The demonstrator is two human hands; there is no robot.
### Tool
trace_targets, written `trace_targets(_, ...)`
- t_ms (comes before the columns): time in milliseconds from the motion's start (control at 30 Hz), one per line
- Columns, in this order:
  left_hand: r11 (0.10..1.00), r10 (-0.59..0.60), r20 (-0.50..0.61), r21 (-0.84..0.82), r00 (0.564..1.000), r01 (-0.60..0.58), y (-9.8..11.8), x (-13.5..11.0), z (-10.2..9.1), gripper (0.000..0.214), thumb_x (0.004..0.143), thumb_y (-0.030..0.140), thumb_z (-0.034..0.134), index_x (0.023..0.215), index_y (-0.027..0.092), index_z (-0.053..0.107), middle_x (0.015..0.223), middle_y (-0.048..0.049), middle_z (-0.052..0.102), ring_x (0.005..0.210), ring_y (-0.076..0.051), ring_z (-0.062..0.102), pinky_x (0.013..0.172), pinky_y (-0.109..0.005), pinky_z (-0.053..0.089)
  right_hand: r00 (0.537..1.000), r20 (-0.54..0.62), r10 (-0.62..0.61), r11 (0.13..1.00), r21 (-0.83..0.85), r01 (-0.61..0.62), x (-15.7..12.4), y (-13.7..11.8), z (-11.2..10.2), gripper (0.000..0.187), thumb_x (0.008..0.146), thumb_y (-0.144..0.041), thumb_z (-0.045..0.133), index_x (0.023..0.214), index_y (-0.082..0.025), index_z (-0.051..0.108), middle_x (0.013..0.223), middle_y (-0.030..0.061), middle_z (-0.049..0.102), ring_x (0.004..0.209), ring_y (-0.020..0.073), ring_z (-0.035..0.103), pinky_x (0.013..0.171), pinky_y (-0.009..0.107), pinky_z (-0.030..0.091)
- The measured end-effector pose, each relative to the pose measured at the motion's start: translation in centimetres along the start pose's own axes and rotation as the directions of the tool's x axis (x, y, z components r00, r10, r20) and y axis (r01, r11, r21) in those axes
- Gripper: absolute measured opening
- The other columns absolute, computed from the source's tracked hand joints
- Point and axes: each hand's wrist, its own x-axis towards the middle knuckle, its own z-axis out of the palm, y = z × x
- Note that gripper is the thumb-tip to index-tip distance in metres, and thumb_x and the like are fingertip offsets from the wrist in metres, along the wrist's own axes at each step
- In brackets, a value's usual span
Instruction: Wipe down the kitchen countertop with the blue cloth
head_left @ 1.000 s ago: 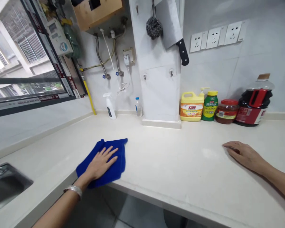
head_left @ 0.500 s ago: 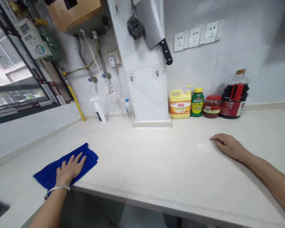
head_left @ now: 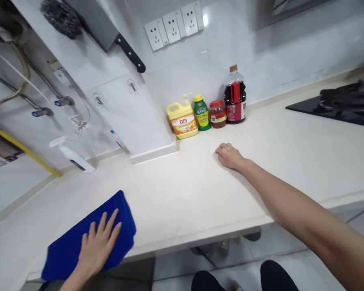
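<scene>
My left hand [head_left: 98, 246] lies flat on a blue cloth [head_left: 69, 236], its fingers spread. The cloth is laid out over the front edge of the pale countertop [head_left: 170, 194] at the left. Farther right, my right hand [head_left: 229, 155] rests on the countertop, fingers curled into a loose fist with no object showing in them. Just behind it stand a yellow detergent jug [head_left: 183, 123], a green bottle with a yellow cap [head_left: 202, 115], a red-lidded jar [head_left: 217, 115] and a large bottle of dark liquid [head_left: 235, 99].
A white spray bottle [head_left: 75, 157] and a small clear bottle [head_left: 120, 142] stand by the wall at the left. A cleaver [head_left: 109, 32] and a steel scrubber [head_left: 60, 18] hang on the pillar. At the right is a black gas hob [head_left: 336, 107].
The view has swung right and tilted, bringing the hob and floor into sight. My left hand remains flat on the cloth. My right hand's fingers have curled in more.
</scene>
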Motion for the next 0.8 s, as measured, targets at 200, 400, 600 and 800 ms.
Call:
trace_targets(200,0.937,0.337,-0.003,-0.097,0.941,-0.336,11.6,-2.3,-3.8,0.062,0.101,0.049,0.026,0.159,0.028,0.026,0.167,-0.0052,0.016,0.153,-0.039,0.010,0.122,-0.062,0.023,1.000,0.028,0.005,1.000,-0.012,-0.004,-0.4,-0.8,-0.6,0.040,0.095,-0.015,0.039,0.123,-0.006,0.066,0.132,0.0212,0.055,0.119,0.0346,0.047,0.096,0.042,0.045)
trace_targets(400,0.711,0.666,-0.080,-0.231,0.741,-0.664,22.3,-3.1,-8.3,0.060,0.103,0.053,0.021,0.161,0.036,0.018,0.170,-0.0034,0.006,0.154,-0.039,0.000,0.120,-0.070,0.018,1.000,0.009,0.008,1.000,0.011,-0.008,0.2,-0.7,-0.2,0.039,0.093,-0.014,0.042,0.122,-0.005,0.066,0.131,0.0215,0.056,0.119,0.0353,0.047,0.095,0.043,0.046)
trace_targets(600,0.609,0.747,-0.062,-0.335,0.662,-0.719,28.2,1.6,-10.8,0.060,0.102,0.063,0.025,0.158,0.044,0.023,0.170,0.0013,0.009,0.155,-0.035,0.001,0.124,-0.065,0.011,1.000,-0.012,0.010,0.997,0.081,-0.009,1.0,0.9,0.4,0.040,0.094,-0.010,0.041,0.124,-0.010,0.067,0.133,0.0168,0.057,0.120,0.0303,0.049,0.099,0.035,0.043)
trace_targets(800,0.645,0.699,-0.074,-0.366,0.712,-0.671,29.6,6.9,-10.0,0.058,0.101,0.065,0.026,0.156,0.046,0.029,0.169,0.0042,0.016,0.156,-0.031,0.006,0.127,-0.058,0.011,1.000,-0.016,0.003,0.991,0.136,0.000,1.2,1.9,0.6,0.038,0.096,-0.010,0.041,0.121,-0.013,0.069,0.129,0.0133,0.061,0.118,0.0245,0.053,0.100,0.030,0.041)
